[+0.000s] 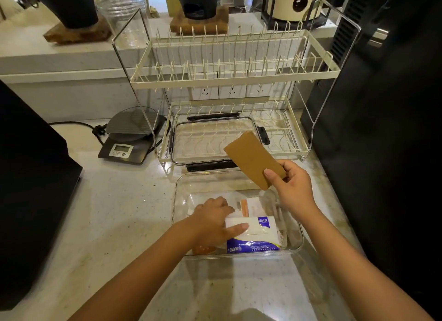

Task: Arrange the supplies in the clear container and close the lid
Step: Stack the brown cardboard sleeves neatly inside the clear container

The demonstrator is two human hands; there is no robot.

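Clear container (178, 227) sits open on the pale speckled counter (124, 213); everything below is placed off it. Inside, near-front edge: blue-and-white tissue pack (253, 245), with a white packet (248, 225) lying on top. Left hand (212, 222) reaches in over the left wall, thumb pressing on the white packet, fingers curled behind it, so it grips that packet. Something orange under the wrist at the front-left corner, can't tell what. Further in, a white-and-orange packet (248, 207) lies on the floor of the container, partly hidden.

Right hand (290, 184) is above the container's right-rear corner, pinching a brown flat envelope (251, 158) by its lower end, envelope tilted up and left, in the air, not touching the container.

Just behind the container: lid (203, 139) with dark clips lying on the lower shelf of a cream wire dish rack (234, 64). Left of the rack, a digital kitchen scale (124, 148).
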